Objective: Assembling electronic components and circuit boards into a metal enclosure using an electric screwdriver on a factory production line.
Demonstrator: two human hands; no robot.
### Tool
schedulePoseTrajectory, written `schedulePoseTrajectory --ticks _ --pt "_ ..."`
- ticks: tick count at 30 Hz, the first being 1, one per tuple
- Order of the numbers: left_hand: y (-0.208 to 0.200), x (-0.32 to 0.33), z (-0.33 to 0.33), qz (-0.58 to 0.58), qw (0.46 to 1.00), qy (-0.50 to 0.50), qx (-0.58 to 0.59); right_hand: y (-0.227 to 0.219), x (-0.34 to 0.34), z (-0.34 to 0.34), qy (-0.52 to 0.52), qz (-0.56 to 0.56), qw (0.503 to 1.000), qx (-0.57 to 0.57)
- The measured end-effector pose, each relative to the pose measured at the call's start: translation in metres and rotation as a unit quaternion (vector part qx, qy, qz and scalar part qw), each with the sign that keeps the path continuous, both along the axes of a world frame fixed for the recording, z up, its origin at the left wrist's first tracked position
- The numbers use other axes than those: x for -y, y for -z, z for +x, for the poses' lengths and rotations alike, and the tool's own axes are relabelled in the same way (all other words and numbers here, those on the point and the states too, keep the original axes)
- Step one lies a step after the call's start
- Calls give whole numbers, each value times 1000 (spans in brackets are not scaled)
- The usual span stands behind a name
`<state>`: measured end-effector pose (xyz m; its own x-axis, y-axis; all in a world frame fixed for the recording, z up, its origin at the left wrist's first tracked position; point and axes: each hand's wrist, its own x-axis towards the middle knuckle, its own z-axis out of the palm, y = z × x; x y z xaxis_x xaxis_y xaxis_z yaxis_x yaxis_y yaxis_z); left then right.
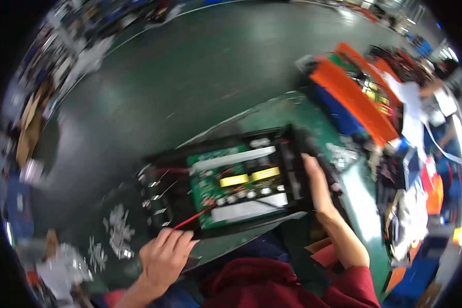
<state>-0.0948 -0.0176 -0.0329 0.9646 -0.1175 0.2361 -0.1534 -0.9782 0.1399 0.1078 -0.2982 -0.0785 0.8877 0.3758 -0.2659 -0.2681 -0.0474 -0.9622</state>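
Note:
A black open-topped electronics case (176,204) lies tilted in front of me, over the green worktop. Inside it sits a green circuit board (202,186) with two yellow-wrapped blocks (234,180) and two pale metal strips (249,210). A red wire (192,219) runs from the board to the case's near left edge. My left hand (165,256) has its fingers bent over that edge, close to the wire's end. My right hand (318,187) grips the case's right end, thumb along the top; its other fingers are mostly hidden. Motion blurs the picture somewhat.
Small loose pale pieces (119,231) lie in piles on the left of the worktop, with another pile (342,155) right of the case. An orange-walled bin (346,97) holding electronic parts stands at the far right. Cloth and clutter (408,220) fill the right side.

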Motion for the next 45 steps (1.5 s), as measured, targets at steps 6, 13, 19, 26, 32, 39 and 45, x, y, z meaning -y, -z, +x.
schedulePoseTrajectory --ticks 6,13,19,26,32,39,45 --pt "9 0 -10 37 999 -3 16 29 -5 -1 33 129 988 -80" --pt "7 -7 -18 46 999 7 7 20 -9 1 28 132 988 -75" --pt "15 7 1 -24 1000 -12 -9 31 20 29 122 48 989 -65" --pt "-10 8 -7 -82 996 -27 9 17 -23 25 -58 -32 996 65" --pt "-15 3 -47 -79 965 -182 170 25 31 -6 -9 -98 962 255" --pt "52 -21 -111 -82 901 -410 114 17 64 -31 97 -135 890 426" --pt "73 -11 -115 -75 909 -402 74 21 125 -41 155 -225 835 478"
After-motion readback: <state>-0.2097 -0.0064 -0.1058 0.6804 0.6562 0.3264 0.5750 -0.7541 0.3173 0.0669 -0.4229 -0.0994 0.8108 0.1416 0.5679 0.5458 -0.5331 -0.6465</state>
